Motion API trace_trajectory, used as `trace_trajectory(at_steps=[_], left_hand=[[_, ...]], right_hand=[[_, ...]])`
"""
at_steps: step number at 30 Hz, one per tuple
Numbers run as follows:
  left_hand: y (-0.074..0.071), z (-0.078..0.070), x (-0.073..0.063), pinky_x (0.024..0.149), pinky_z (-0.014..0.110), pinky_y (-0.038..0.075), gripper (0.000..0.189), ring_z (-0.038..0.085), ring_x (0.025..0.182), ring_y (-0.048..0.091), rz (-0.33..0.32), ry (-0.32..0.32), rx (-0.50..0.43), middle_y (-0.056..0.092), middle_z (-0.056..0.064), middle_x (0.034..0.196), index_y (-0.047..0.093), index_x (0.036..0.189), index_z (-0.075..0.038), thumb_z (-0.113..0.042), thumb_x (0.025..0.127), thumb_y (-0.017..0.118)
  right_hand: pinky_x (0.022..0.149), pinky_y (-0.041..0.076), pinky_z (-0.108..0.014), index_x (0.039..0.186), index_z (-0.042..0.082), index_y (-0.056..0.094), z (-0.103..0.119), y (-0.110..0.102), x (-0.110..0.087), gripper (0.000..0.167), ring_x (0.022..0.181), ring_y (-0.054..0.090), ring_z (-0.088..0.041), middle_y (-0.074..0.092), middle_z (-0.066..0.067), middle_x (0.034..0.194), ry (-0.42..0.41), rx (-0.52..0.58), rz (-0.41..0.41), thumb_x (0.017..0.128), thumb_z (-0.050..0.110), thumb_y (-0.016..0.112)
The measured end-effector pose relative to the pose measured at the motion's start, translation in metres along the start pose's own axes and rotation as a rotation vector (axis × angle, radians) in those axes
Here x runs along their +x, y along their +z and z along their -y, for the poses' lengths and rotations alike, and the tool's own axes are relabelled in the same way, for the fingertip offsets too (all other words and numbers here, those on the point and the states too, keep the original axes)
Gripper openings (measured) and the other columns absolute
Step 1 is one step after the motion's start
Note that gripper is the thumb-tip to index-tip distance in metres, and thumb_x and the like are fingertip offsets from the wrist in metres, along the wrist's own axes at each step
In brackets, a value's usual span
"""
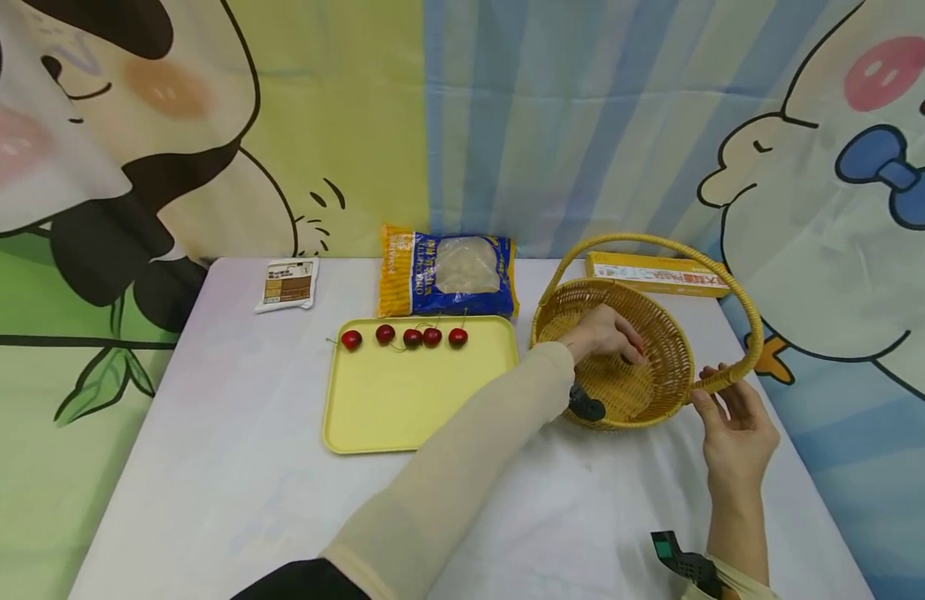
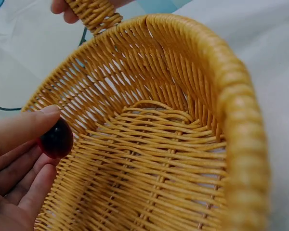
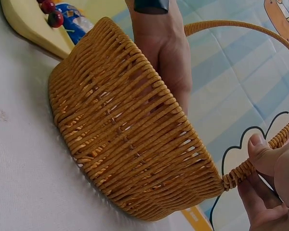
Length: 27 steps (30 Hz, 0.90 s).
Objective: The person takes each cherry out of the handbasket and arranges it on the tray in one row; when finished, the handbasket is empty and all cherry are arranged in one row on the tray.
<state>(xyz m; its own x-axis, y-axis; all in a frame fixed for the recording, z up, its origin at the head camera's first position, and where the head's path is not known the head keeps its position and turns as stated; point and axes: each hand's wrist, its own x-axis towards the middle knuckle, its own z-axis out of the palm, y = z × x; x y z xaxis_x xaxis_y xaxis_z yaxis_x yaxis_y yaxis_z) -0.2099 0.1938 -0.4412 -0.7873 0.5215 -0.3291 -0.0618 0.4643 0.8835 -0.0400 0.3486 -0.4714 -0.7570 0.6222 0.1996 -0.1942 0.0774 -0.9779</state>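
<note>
My left hand point(image 1: 607, 333) reaches into the yellow wicker basket point(image 1: 668, 350). In the left wrist view its thumb and fingers pinch a dark red cherry point(image 2: 58, 138) above the woven bottom. With thumb and fingers, my right hand point(image 1: 742, 433) grips the basket's handle point(image 1: 732, 377) low down, by the right rim. The right wrist view shows this grip with the basket's outer wall point(image 3: 130, 125) beside it. Left of the basket lies a pale yellow tray point(image 1: 402, 400), and several cherries point(image 1: 412, 338) with stems sit in a row along its far side.
Behind the tray lies a blue and yellow food bag point(image 1: 462, 275). A small white and brown packet point(image 1: 288, 283) is at the back left. An orange-yellow box point(image 1: 657, 273) stands behind the basket. A printed cloth point(image 1: 552, 125) hangs along the table's back edge.
</note>
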Motion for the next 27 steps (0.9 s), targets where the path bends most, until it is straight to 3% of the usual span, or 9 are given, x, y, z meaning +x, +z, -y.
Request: trace_trajectory(at_steps=[8,16,21,27], left_hand=[[-0.016,0.008,-0.013,0.094,0.031,0.055,0.020,0.012,0.105,0.065,0.021,0.035,-0.040,0.075,-0.008,0.102,0.084,0.102,-0.013,-0.013,0.083,0.090],[-0.029,0.018,-0.026,0.079,0.023,0.054,0.023,0.005,0.090,0.065,0.041,0.135,-0.035,0.075,-0.010,0.092,0.083,0.105,-0.015,-0.014,0.083,0.090],[-0.043,0.019,-0.040,0.078,0.020,0.055,0.027,0.003,0.089,0.067,0.037,0.172,-0.032,0.075,-0.012,0.095,0.083,0.109,-0.019,-0.017,0.083,0.091],[-0.061,0.031,-0.053,0.079,0.019,0.055,0.028,0.002,0.088,0.069,0.014,0.239,-0.013,0.077,-0.012,0.095,0.082,0.111,-0.019,-0.018,0.083,0.090]], right_hand=[[0.094,0.054,-0.015,0.139,0.005,0.066,0.001,-0.004,0.002,0.052,0.124,0.064,-0.019,0.071,-0.010,0.132,0.030,0.013,-0.019,0.089,-0.003,0.078],[0.093,0.054,-0.016,0.139,0.003,0.066,0.002,-0.006,-0.001,0.053,0.124,0.064,-0.020,0.070,-0.012,0.132,0.040,0.051,-0.023,0.088,-0.004,0.078],[0.094,0.054,-0.017,0.139,0.002,0.066,0.001,-0.004,0.000,0.053,0.124,0.064,-0.021,0.070,-0.013,0.132,0.026,0.072,-0.013,0.088,-0.006,0.078],[0.093,0.054,-0.016,0.138,0.003,0.066,0.002,-0.001,0.001,0.053,0.124,0.064,-0.020,0.071,-0.011,0.132,0.045,0.066,-0.022,0.088,-0.004,0.079]])
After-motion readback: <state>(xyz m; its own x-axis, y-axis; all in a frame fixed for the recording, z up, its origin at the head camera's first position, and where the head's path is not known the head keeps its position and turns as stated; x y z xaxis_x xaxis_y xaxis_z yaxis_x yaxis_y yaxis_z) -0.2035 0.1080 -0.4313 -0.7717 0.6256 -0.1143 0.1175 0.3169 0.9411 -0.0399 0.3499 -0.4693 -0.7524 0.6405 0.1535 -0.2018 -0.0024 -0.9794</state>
